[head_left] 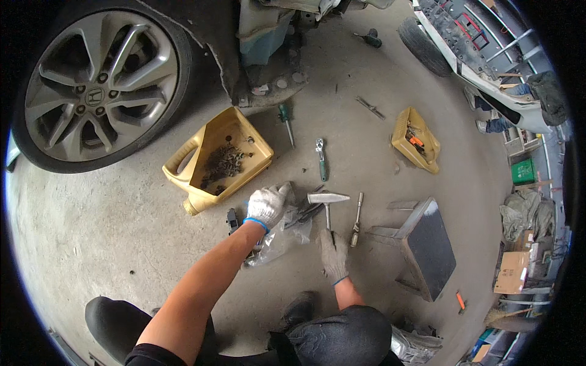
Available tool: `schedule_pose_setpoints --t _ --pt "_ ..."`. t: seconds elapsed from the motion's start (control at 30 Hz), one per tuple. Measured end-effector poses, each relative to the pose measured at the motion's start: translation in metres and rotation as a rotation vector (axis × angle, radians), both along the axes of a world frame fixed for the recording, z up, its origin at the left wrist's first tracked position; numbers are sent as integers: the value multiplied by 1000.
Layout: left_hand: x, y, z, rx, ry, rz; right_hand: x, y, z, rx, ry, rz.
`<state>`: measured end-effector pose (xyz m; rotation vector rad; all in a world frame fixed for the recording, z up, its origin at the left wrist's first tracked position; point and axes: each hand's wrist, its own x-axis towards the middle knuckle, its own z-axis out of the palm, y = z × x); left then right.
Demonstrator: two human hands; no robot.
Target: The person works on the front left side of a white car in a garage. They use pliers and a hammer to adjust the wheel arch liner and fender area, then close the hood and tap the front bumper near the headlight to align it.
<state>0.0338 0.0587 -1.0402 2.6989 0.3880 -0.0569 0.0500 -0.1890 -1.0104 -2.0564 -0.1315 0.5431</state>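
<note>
My right hand [333,256], in a grey-white work glove, is closed round the lower handle of a hammer [328,198]. The hammer's metal head points up the picture, close to the concrete floor. In a matching glove with a blue cuff, my left hand [266,206] is curled at the upper end of a clear plastic bag [282,240]. What its fingers hold is hidden. Dark parts [310,211] show by the bag, and a small black piece [232,221] lies left of it. A socket wrench with a long shaft [357,221] rests right of the hammer.
A cut yellow jug [261,160] of bolts and clips stands ahead left, below a car wheel [101,91]. Beyond my hands lie a ratchet [321,160] and a green-handled screwdriver [286,123]. Rightward are another yellow container [421,160] and a small stool [430,250].
</note>
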Motion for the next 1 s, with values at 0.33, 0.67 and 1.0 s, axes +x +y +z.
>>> schedule_pose_setpoints --t 0.33,0.67,1.0 --pt "20 5 -10 104 20 -101 -20 -18 -31 126 164 -130" --pt "-10 -9 -40 -454 -161 480 -2 4 13 533 693 -15" --pt "14 -6 -19 -272 -19 381 14 36 10 277 479 -29"
